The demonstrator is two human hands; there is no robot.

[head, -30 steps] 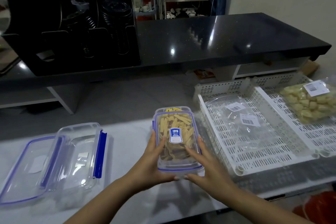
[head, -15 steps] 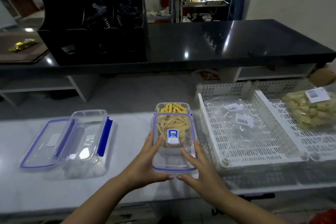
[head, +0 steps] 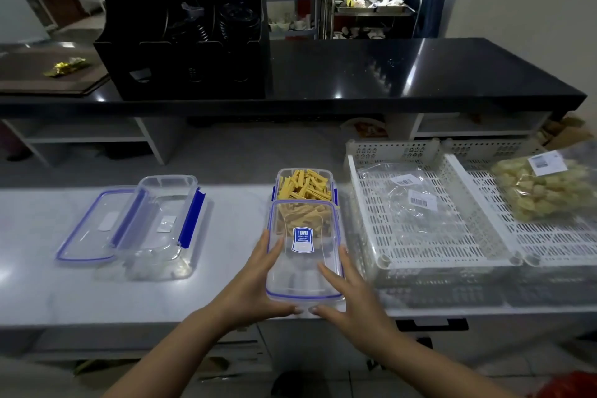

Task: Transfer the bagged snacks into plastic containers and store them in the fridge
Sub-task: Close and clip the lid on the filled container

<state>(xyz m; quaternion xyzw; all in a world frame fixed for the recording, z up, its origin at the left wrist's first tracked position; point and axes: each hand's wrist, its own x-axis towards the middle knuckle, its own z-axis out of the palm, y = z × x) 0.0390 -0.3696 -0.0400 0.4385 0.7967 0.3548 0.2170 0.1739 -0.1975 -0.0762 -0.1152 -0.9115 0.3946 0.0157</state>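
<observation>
The snack container (head: pixel 304 194) sits on the white worktop (head: pixel 226 229), long axis running away from the person. Its lid (head: pixel 303 255) lies offset toward the near edge, gripped by the left hand (head: pixel 255 281) and right hand (head: pixel 349 297) at its sides.

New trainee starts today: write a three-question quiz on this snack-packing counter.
1. True or false: the clear plastic lid with the blue label fully covers the clear rectangular container of yellow snack sticks.
2. Which white perforated plastic basket holds the full bag of pale yellow snacks? A) near-left one B) far-right one
3. Fill in: the left hand and right hand both hold the ___.

Key
1. False: it sits shifted toward the person, so the far end is uncovered.
2. B; the left basket holds empty clear bags.
3. Lid.
</observation>
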